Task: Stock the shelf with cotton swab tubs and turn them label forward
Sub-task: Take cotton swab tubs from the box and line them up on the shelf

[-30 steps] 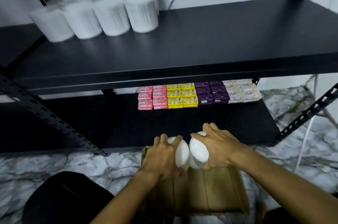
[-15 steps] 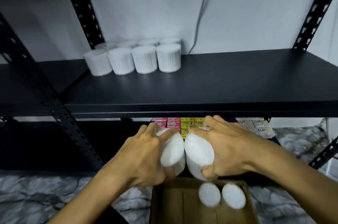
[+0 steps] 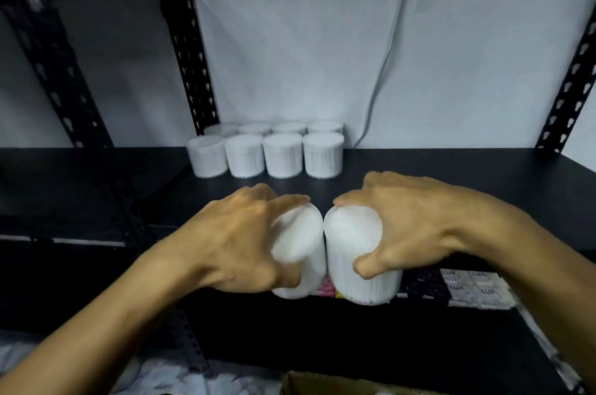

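Observation:
My left hand (image 3: 238, 239) grips a white cotton swab tub (image 3: 300, 246), and my right hand (image 3: 416, 220) grips a second tub (image 3: 358, 252). The two tubs touch side by side, held in the air at the front edge of the black upper shelf (image 3: 451, 175). Both are tilted, lids toward me. No label shows on them. Several more white tubs (image 3: 267, 152) stand in two rows at the back left of that shelf, against the wall.
Black perforated uprights (image 3: 193, 49) frame the shelf at left and right. Stacked soap packs (image 3: 474, 288) lie on the lower shelf behind the held tubs. A cardboard box edge (image 3: 322, 385) shows at the bottom. A cable (image 3: 390, 49) hangs down the wall.
Both hands have lifted the two tubs out of the cardboard box and up to the level of the upper shelf. My view has tilted up with them.

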